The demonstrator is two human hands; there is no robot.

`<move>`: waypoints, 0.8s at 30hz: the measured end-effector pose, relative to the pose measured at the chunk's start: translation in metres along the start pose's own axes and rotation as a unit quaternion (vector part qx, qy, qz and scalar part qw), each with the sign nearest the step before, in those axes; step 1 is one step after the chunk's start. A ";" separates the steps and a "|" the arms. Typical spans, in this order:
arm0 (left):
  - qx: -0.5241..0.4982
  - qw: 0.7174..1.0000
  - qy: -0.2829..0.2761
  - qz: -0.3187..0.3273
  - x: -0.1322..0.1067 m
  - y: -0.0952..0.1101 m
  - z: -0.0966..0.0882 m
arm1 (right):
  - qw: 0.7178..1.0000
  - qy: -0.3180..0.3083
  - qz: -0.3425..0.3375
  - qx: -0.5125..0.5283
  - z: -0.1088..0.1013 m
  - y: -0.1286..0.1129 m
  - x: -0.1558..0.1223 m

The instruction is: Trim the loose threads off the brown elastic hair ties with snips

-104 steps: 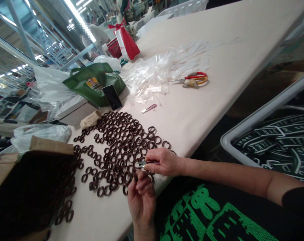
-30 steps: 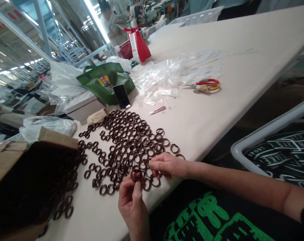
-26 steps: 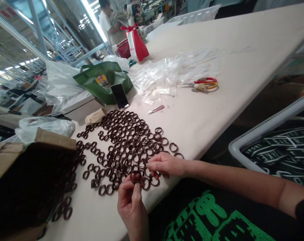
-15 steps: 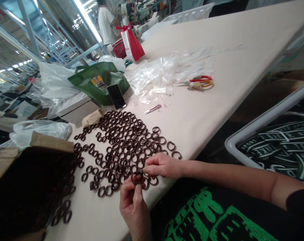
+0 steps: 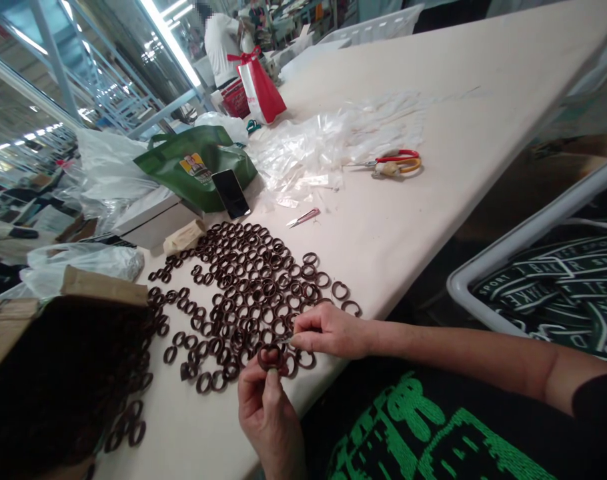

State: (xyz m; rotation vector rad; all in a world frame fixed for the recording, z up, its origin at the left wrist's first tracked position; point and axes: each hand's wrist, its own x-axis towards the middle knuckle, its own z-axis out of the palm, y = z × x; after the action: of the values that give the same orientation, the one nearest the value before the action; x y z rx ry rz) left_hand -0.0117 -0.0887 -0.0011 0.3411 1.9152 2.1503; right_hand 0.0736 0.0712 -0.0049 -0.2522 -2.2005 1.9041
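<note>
Between its thumb and fingers, my left hand point(image 5: 271, 413) pinches a dark brown ring point(image 5: 269, 358), held up just above the table's near edge. To the upper right of that ring is my right hand point(image 5: 328, 331), its thumb and fingertips pressed together. Something small and pale may show at those fingertips, too small to name. A wide spread of similar brown rings point(image 5: 253, 287) covers the table beyond both hands, some lying flat and some on edge.
An open cardboard box point(image 5: 103, 287) lies at the left. Farther back are small snips point(image 5: 303, 218), scissors point(image 5: 396, 164), a phone point(image 5: 231, 195), a green bag point(image 5: 196, 167) and clear plastic bags point(image 5: 313, 147). A bin of dark printed straps point(image 5: 558, 287) stands right. A person point(image 5: 221, 47) is behind.
My right hand has moved slightly away from the ring, to the right. My left hand still grips the ring, almost in place. The person behind has shifted a little.
</note>
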 end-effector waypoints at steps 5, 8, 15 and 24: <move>0.005 1.000 -0.012 -0.003 -0.001 -0.002 -0.001 | 1.000 -0.008 -0.007 0.001 0.002 -0.002 0.000; 0.016 1.000 -0.011 -0.006 -0.002 -0.001 0.001 | 1.000 0.002 -0.015 -0.014 0.004 -0.005 0.000; 0.009 1.000 -0.020 -0.018 -0.006 -0.001 0.003 | 0.994 0.045 -0.066 -0.077 0.008 -0.011 0.000; -0.024 0.999 -0.009 -0.025 -0.007 -0.002 0.003 | 0.986 0.072 -0.105 -0.112 0.010 -0.013 -0.002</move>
State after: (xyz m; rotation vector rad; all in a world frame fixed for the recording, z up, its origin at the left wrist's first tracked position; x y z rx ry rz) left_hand -0.0041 -0.0882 -0.0024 0.2992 1.8378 2.1494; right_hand 0.0735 0.0596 0.0066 -0.1800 -2.2438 1.4858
